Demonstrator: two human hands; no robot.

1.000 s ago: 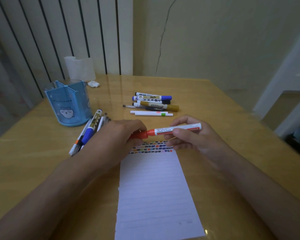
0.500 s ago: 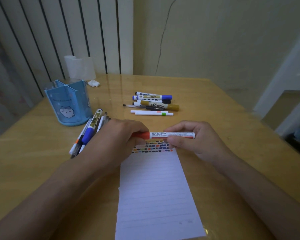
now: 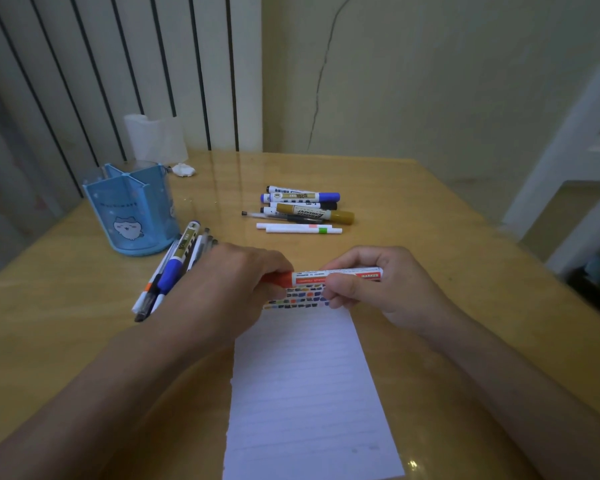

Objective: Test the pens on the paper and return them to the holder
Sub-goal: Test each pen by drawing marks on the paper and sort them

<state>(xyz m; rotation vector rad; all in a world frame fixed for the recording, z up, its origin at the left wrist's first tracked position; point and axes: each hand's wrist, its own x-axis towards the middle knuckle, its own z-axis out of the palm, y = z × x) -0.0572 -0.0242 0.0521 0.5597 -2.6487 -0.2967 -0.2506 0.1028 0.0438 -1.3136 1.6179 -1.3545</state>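
Single head-worn wide-angle view, looking forward and down across the table (image 3: 430, 244), close over both forearms, paper (image 3: 309, 393) at 6 o'clock, holder (image 3: 132, 216) at 10 o'clock, wall (image 3: 430, 81) at 12 o'clock, no second view to overlap

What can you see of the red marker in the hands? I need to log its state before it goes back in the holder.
The red marker is a white-barrelled pen with a red printed label and a red cap, plastic by the look. It lies roughly level, held above the top edge of the paper, over the rows of colour test marks. The left hand grips the red cap end; the right hand pinches the barrel. The cap sits on the barrel, so no tip shows.
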